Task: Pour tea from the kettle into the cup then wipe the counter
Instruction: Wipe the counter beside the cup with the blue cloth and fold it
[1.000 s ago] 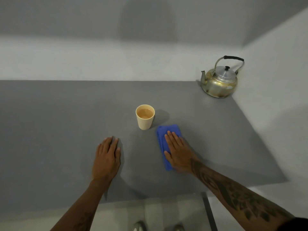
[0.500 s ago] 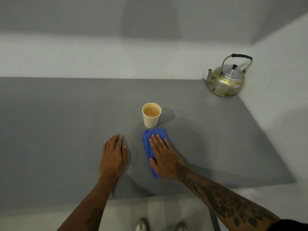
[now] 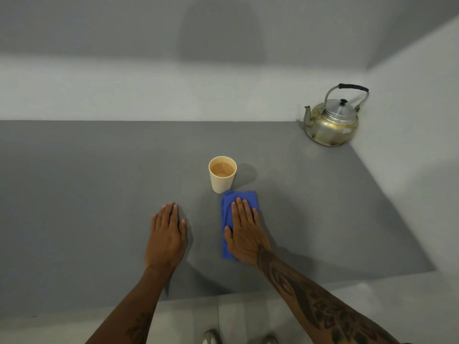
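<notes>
Right hand (image 3: pixel 244 233) pressed flat, fingers spread, on a folded blue cloth (image 3: pixel 232 202) at frame centre, just below a cream cup (image 3: pixel 221 180) of tea; left hand (image 3: pixel 167 235) flat and empty on the grey counter (image 3: pixel 74 194); kettle (image 3: pixel 331 120) in the upper right corner.

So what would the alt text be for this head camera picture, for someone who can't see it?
A person's right hand presses a folded blue cloth flat on a grey counter, just in front of a cup of tea; the left hand rests flat beside it. A metal kettle stands in the far right corner.
</notes>
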A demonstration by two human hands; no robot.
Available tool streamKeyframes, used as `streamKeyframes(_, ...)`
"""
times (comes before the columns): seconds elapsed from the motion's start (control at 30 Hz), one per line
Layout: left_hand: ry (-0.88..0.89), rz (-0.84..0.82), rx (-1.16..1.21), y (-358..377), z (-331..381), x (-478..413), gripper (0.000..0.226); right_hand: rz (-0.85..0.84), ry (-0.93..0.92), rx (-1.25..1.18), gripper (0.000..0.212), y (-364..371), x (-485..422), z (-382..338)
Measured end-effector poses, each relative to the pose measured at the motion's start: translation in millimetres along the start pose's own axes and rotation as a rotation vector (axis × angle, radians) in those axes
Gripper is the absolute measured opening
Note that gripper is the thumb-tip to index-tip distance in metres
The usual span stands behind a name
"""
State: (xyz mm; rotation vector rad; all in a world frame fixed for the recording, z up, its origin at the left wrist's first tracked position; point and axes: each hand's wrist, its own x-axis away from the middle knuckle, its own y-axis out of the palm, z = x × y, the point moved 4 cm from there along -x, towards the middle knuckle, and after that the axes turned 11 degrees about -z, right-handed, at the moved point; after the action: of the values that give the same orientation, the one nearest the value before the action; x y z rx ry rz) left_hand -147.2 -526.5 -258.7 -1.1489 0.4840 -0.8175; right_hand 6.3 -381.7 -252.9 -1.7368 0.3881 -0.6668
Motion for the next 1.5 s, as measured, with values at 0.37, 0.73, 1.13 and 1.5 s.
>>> streamKeyframes(0.37, 0.008, -0.002, -0.028, -1, -1, 0, 0.060, 0.006, -0.184, 0.000, 0.067, 5, -10, -57)
streamKeyframes(0.73, -0.006, -0.012, -0.010, 3, -1, -1, 0.063, -0.009, 0.133, -0.027, 0.077, -17, -16, 46)
streamKeyframes(1.13, -0.024, -0.015, -0.005, 2, 1, -2, 0.066, -0.026, 0.099, 0.095, 0.067, -18, -11, 67)
streamKeyframes(1.5, -0.024, -0.025, 0.008, 0, 1, -1, 0.066, -0.001, -0.187, 0.094, 0.066, -2, 33, 68)
